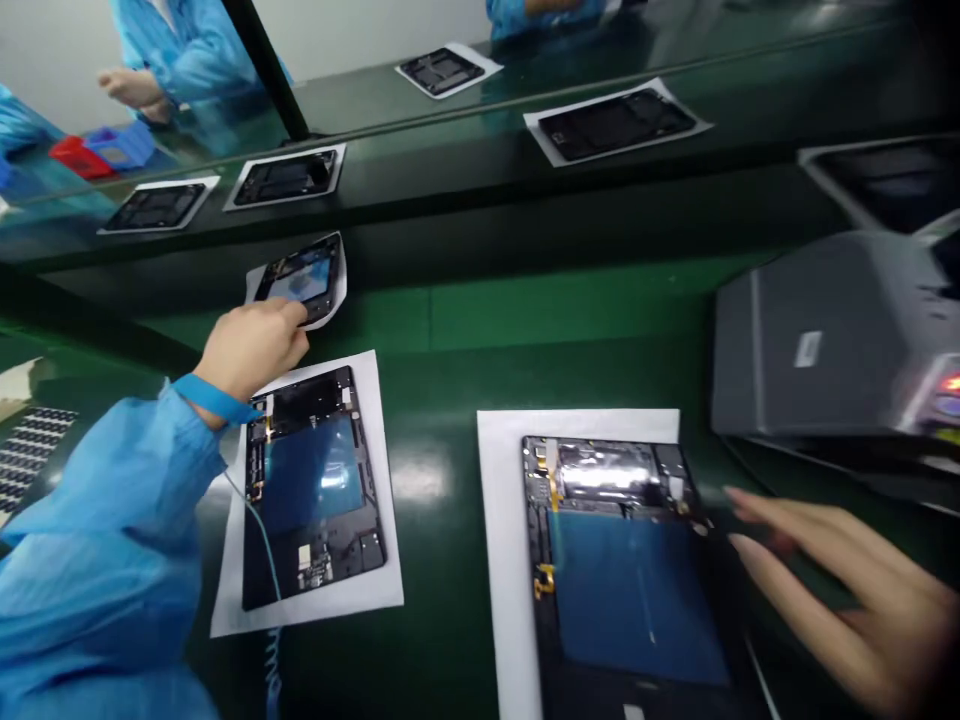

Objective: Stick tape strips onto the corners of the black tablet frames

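My left hand (255, 345), with a blue band at the wrist, is closed on the near edge of an opened tablet (311, 275) on white paper, tilted up at the back ledge. Below that hand lies a second opened tablet (315, 480) on a white sheet (382, 590), its inner parts and a blue panel showing. To the right, a third opened tablet (637, 590) rests on another white sheet (502, 500). Beside its right edge is my right hand (847, 590), somewhat blurred, thumb and fingers apart and nothing between them.
Several more tablets lie on paper along the raised ledge, one a dark tablet (615, 125). A grey machine (810, 340) stands at right. A coiled blue cord (272, 670) hangs from my left wrist. Across the ledge are co-workers in blue sleeves (210, 60) and a red bin (81, 157).
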Motion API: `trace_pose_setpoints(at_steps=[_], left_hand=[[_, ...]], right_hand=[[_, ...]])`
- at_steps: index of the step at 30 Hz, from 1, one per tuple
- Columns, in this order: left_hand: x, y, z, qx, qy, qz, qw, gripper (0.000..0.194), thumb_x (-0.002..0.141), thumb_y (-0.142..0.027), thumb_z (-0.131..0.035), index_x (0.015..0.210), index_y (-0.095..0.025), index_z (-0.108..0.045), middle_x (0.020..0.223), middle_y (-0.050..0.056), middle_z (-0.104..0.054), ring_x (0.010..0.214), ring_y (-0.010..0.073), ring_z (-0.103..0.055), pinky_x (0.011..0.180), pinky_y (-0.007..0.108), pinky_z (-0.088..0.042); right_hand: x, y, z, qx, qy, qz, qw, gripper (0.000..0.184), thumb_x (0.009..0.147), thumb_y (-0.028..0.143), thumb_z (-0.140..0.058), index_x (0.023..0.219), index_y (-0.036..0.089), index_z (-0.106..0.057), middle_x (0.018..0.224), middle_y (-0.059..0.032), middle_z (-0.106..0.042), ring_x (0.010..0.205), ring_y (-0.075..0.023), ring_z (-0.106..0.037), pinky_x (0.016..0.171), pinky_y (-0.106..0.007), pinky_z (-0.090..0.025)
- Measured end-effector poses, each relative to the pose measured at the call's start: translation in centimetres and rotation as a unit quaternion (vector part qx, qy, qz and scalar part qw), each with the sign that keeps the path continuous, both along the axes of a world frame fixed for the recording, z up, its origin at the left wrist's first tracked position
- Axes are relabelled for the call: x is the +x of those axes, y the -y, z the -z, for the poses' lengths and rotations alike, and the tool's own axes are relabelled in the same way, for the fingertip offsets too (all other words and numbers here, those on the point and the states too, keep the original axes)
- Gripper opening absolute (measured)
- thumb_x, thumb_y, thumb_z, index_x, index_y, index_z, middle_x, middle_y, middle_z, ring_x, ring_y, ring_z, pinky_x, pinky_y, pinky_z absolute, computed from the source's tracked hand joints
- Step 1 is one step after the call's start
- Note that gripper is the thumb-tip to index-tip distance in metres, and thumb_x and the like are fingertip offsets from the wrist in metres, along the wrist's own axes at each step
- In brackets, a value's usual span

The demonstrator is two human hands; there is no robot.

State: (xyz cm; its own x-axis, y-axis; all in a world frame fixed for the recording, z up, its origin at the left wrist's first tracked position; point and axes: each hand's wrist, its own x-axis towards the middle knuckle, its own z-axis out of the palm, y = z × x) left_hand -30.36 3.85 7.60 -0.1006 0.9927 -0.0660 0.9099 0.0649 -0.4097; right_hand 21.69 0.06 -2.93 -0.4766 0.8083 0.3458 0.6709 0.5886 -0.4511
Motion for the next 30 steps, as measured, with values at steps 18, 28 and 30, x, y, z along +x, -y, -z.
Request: trace_pose_setpoints(at_steps=[18,28,30], left_hand=[[21.0,13.5,4.3,0.012,0.524,-0.060,0.850,0.027,0.084,-0.031,-0.059,0.061,-0.019,-0.056,0.059,-0.002,-0.055,0.054,0.0121,-0.048,0.054,0.025,-0.031],[27.4,13.2,5.4,0.024,0.736,-0.145,0.661,0.028,0.092,-0.040,-0.044,0.102,-0.017,-0.055,0.086,0.002,-0.066,0.072,0.0132,-0.061,0.065,0.025,-0.048],[28.2,12.7,5.6,-0.025,0.819,-0.164,0.549,0.042,0.080,-0.038,-0.064,0.114,-0.015,-0.055,0.103,0.007,-0.068,0.087,0.0186,-0.065,0.075,0.029,-0.052]], right_hand=[[2.1,2.8,-0.5,-0.503,-0.350,0.100,0.784,0.026,0.083,0.038,-0.059,0.106,0.048,-0.068,0.106,0.0028,-0.070,0.088,-0.0285,-0.069,0.063,-0.033,-0.058],[2.5,3.0,0.1,-0.533,-0.419,0.191,0.710,0.038,0.063,0.046,-0.069,0.100,0.040,-0.072,0.116,0.0065,-0.066,0.103,-0.0293,-0.064,0.080,-0.036,-0.060],[3.1,3.1,0.6,-0.531,-0.430,0.223,0.695,0.037,0.060,0.044,-0.070,0.097,0.040,-0.071,0.116,0.0078,-0.066,0.107,-0.0279,-0.063,0.085,-0.036,-0.058]])
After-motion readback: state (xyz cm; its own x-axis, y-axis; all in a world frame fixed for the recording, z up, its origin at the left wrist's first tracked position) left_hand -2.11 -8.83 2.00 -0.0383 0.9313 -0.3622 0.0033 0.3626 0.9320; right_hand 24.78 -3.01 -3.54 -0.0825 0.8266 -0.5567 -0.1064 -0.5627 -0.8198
